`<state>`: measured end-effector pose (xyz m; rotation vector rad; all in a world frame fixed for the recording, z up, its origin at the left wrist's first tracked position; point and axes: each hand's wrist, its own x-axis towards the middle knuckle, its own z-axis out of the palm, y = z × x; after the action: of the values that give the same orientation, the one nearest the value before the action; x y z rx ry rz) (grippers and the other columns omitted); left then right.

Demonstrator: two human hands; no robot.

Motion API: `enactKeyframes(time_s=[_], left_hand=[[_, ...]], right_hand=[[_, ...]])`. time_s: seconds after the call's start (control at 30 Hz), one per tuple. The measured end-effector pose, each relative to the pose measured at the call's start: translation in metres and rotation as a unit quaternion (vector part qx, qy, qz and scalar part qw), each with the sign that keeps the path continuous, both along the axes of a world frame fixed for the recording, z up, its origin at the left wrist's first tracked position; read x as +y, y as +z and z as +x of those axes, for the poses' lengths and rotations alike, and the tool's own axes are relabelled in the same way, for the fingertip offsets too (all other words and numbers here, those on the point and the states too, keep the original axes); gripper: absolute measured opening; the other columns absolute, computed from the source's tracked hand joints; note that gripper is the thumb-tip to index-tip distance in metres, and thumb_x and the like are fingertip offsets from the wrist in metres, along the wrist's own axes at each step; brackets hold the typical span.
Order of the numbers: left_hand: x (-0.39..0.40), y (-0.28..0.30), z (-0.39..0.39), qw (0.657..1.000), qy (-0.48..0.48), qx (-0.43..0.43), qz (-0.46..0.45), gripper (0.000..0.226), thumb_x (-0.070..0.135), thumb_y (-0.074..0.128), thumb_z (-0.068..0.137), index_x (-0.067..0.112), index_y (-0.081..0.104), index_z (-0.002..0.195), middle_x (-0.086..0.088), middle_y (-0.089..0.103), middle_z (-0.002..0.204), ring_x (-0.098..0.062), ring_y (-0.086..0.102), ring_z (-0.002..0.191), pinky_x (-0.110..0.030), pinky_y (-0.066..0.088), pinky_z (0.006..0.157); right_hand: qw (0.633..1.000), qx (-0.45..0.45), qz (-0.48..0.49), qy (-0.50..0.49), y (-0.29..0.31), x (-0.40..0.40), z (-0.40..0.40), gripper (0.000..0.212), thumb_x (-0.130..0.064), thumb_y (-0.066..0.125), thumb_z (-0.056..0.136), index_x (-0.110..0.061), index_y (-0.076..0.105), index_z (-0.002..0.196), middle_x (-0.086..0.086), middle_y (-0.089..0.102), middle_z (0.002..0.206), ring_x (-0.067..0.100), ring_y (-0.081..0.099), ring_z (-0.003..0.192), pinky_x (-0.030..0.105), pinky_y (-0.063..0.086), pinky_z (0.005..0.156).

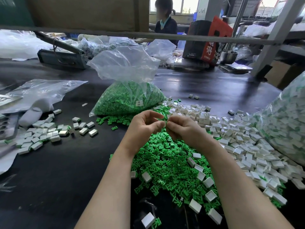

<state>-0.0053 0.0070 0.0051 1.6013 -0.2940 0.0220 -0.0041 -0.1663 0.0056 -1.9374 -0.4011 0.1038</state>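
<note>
Left hand and right hand meet over the green clips, grips pinching a white cap (raised, likely for fitting).

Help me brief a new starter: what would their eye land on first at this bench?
First, the bright green plastic clips heaped mid-table under the wrists, with a clear bag of more just behind. To the right spread white rectangular caps. Above the heap, the left hand and right hand pinch a small part between their fingertips.
</note>
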Motion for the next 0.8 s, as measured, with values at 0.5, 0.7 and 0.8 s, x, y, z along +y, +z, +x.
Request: enactKeyframes(time_s=[0.5,0.7,0.8], left_hand=[[-0.0062,0.0019,-0.0018,0.995,-0.086,0.049,0.022,0.027,0.011,0.038,0.103,0.016,0.046,0.078,0.004,0.036,0.066,-0.003,0.036,0.056,-0.01,0.034,0.053],[-0.0037,0.0048,-0.0029,0.992,-0.11,0.049,0.035,0.031,0.011,0.037,0.103,0.017,0.045,0.075,0.007,0.036,0.061,0.001,0.036,0.046,-0.009,0.031,0.047],[-0.003,0.0042,-0.0026,0.986,-0.138,0.048,0.075,0.036,0.013,0.035,0.104,0.02,0.042,0.069,0.008,0.036,0.058,-0.004,0.029,0.049,-0.019,0.023,0.048]], right_hand=[[0.988,0.098,0.115,0.013,0.0023,0.0047,-0.0037,0.036,-0.019,0.044,0.102,-0.011,0.055,0.069,-0.004,0.042,0.047,0.012,0.029,0.043,0.021,0.023,0.042],[0.978,0.132,0.159,0.031,0.001,0.0064,-0.0041,0.034,-0.013,0.043,0.1,-0.013,0.047,0.066,-0.005,0.034,0.048,0.01,0.023,0.043,0.019,0.018,0.039],[0.974,0.144,0.165,0.051,0.0004,0.0037,-0.0048,0.035,-0.011,0.043,0.1,-0.012,0.043,0.065,-0.005,0.031,0.047,0.009,0.02,0.042,0.019,0.016,0.039]])
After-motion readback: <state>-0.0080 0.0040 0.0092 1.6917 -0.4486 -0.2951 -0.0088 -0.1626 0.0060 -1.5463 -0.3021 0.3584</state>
